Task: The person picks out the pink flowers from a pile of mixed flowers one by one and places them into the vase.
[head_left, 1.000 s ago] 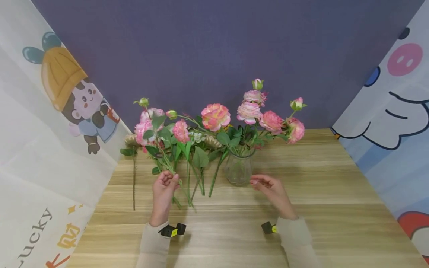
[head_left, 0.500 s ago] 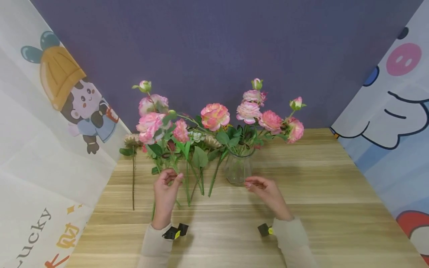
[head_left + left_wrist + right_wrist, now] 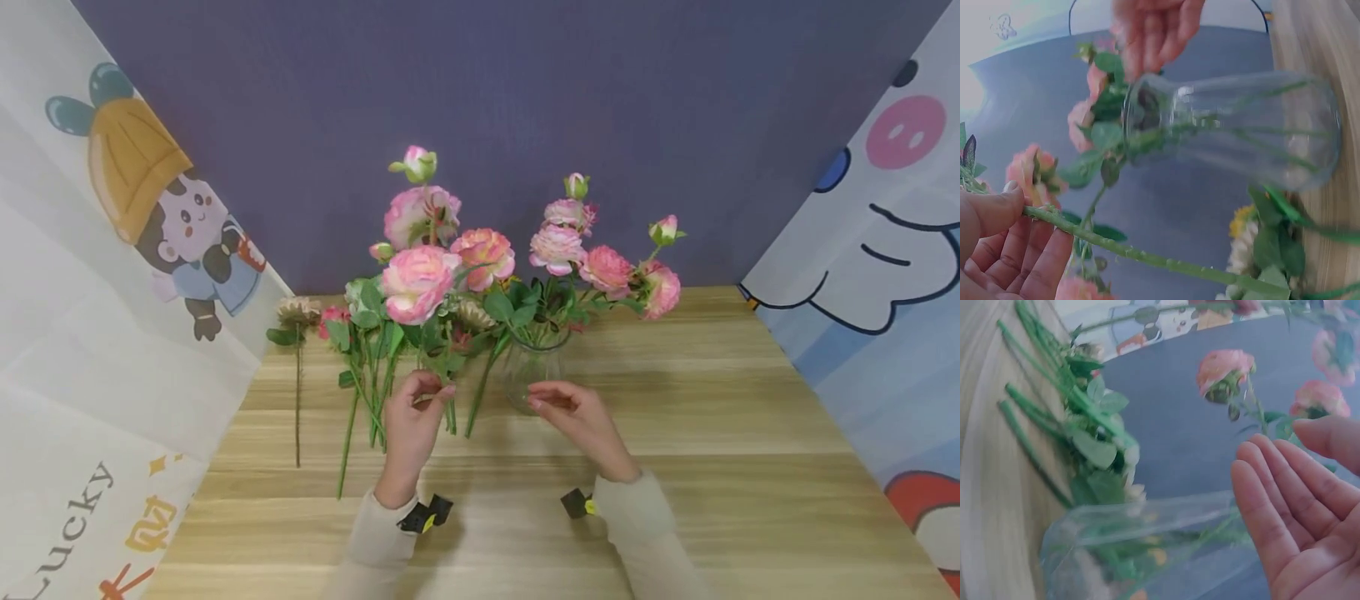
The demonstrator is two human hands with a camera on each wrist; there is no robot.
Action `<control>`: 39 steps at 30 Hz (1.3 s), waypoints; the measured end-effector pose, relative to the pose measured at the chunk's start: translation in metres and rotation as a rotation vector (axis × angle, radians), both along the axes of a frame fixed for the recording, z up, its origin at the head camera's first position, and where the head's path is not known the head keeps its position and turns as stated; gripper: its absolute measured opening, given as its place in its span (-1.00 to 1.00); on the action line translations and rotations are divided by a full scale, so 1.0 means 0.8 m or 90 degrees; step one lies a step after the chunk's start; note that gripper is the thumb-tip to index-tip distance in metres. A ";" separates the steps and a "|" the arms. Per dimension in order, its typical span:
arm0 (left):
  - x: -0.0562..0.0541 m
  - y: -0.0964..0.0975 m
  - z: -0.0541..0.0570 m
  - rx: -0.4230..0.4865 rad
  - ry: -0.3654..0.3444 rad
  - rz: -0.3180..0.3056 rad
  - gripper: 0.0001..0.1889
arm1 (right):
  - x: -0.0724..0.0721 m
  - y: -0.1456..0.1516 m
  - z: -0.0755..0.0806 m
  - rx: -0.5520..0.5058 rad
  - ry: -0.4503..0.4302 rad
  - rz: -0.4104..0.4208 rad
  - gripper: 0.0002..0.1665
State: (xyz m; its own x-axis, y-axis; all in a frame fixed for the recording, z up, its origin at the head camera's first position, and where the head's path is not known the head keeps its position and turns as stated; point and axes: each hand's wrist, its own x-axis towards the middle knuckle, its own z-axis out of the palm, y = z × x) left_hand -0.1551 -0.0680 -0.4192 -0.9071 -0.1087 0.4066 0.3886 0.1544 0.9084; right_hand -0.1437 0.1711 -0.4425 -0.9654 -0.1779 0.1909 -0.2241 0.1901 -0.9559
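Observation:
My left hand (image 3: 412, 429) pinches the green stem (image 3: 1124, 250) of an artificial pink flower spray (image 3: 420, 283) between thumb and fingers. The spray stands raised above the table, with two full blooms and a bud at its top. The stem's lower end hangs free in the left wrist view. To the right, a clear glass vase (image 3: 528, 371) stands upright with several pink flowers (image 3: 557, 250) in it. My right hand (image 3: 583, 423) is close by the vase with fingers extended and nothing held; whether it touches the glass, I cannot tell.
Several loose flower stems (image 3: 372, 408) lie on the wooden table (image 3: 720, 500) left of the vase. A single beige flower (image 3: 297, 312) lies farther left. A dark blue panel (image 3: 495, 100) rises behind, with printed curtains at both sides.
My left hand has lifted the pink spray off the pile and carried it right toward the vase. My right hand has shifted slightly left, in front of the vase.

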 end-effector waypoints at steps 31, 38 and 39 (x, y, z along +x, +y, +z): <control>0.031 0.083 0.036 -0.052 -0.015 -0.145 -0.91 | 0.014 -0.045 0.047 -0.219 0.226 -0.155 -0.85; 0.030 0.088 0.039 -0.045 -0.041 -0.157 -0.88 | 0.010 -0.040 0.048 -0.232 0.251 -0.159 -0.82; 0.029 0.089 0.040 -0.046 -0.043 -0.157 -0.87 | 0.010 -0.039 0.049 -0.232 0.255 -0.162 -0.83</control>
